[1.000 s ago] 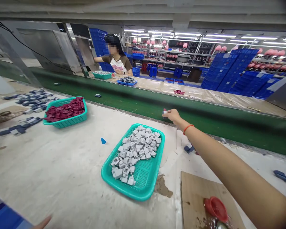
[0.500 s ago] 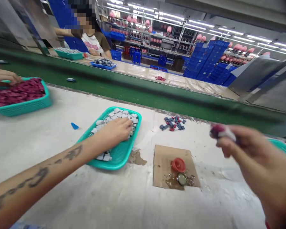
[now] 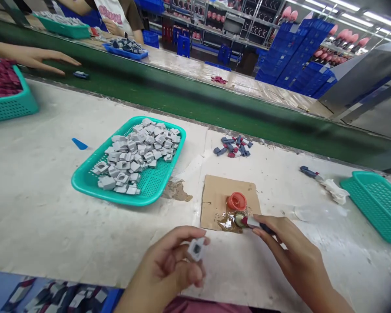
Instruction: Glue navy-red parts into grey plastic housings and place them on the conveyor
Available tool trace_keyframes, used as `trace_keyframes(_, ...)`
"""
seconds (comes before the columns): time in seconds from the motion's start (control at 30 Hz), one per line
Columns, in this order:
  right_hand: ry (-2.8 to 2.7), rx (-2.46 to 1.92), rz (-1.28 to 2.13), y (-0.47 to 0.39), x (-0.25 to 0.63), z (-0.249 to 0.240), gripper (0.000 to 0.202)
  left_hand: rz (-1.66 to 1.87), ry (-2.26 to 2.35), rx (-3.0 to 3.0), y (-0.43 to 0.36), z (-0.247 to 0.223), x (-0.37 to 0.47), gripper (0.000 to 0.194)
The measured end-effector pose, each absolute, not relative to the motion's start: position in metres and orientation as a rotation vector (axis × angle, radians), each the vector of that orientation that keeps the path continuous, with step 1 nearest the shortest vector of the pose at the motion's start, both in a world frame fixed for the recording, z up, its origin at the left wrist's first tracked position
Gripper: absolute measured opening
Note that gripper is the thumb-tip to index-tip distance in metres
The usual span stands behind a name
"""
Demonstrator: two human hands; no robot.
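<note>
Fingers of left hand pinch small grey square plastic cap; right hand pinches red-tipped piece w/ tip at glue-filled bottle cap; teal mesh tray of grey caps up-left.

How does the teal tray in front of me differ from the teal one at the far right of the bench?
The near tray holds a heap of grey square parts; the right-hand tray shows only bare mesh. The near tray is wholly in view, left of the cardboard; the right-hand tray is cut off by the picture's edge. Both are teal, perforated and shallow, resting flat on the same bench.
</note>
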State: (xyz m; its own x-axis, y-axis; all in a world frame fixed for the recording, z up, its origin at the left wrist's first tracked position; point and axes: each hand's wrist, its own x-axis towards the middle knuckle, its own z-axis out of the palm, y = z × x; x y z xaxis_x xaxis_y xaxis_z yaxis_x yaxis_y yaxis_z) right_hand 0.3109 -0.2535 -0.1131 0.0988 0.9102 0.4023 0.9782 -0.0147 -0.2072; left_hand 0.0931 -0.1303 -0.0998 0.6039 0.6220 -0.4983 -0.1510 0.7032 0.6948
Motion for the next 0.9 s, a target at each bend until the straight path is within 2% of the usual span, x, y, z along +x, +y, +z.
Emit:
trace_keyframes(0.23,-1.891,-1.908,-0.197,-0.247,0.308,-0.113,0.024,0.489,0.672,0.506,-0.142,-0.125,0.105,0.013)
trace_keyframes(0.4,-1.867,-1.918,-0.22,-0.246,0.308,-0.112,0.026,0.502,0.68,0.439,-0.142,-0.122,0.105,0.026)
trace_keyframes(0.53,-1.762,-1.98,-0.26,-0.249,0.305,-0.108,0.025,0.452,0.744,0.452,-0.142,-0.122,0.105,0.02)
trace_keyframes(0.67,-1.603,-2.085,-0.343,-0.253,0.306,-0.105,0.022,0.44,0.674,0.416,-0.143,-0.123,0.105,0.025)
trace_keyframes(0.8,-1.535,-2.144,-0.257,-0.259,0.3,-0.106,0.019,0.457,0.69,0.315,-0.147,-0.124,0.11,0.018)
trace_keyframes(0.9,-1.294,-2.074,-0.122,-0.262,0.279,-0.107,0.017,0.499,0.667,0.263,-0.15,-0.125,0.114,0.029)
